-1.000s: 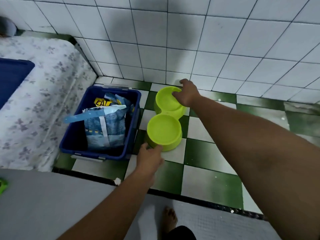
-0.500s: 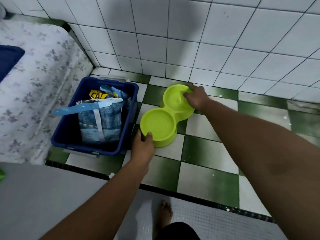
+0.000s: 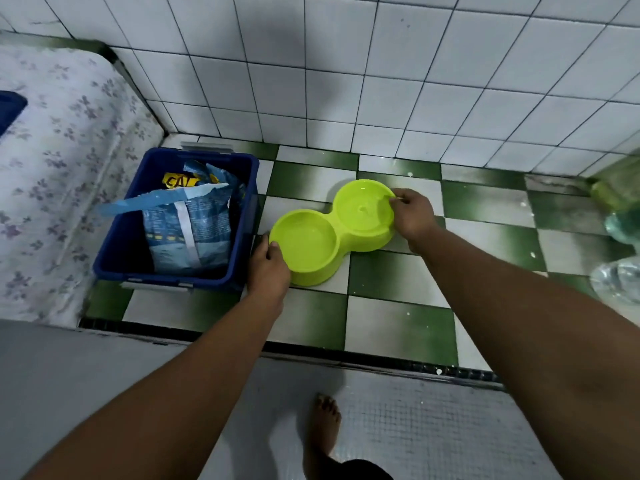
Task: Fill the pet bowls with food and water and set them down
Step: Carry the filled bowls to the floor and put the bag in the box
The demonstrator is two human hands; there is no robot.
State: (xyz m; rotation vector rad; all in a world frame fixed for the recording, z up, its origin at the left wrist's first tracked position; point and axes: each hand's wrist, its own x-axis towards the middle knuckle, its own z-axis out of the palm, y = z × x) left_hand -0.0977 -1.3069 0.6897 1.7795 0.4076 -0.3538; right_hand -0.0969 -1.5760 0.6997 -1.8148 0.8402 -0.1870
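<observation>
Green double bowl (image 3: pixel 332 230) empty — my left hand (image 3: pixel 268 268) and right hand (image 3: pixel 412 213) pinch its rims; food bag (image 3: pixel 187 226) untouched, filling remains.

We see both hands gripping a lime-green double pet bowl (image 3: pixel 332 230) on the green-and-white checkered floor (image 3: pixel 391 327). The left hand (image 3: pixel 268 268) pinches the rim of the near basin, thumb over the edge; the right hand (image 3: pixel 412 216) clasps the rim of the far basin. Both basins look empty (no kibble shows in either). Just beside the bowl, on its left, sits a blue plastic bin (image 3: pixel 117 251) holding an opened blue cat food bag (image 3: pixel 188 226). A bare foot (image 3: pixel 325 424) stands on the grey mat (image 3: pixel 433 431) below.
</observation>
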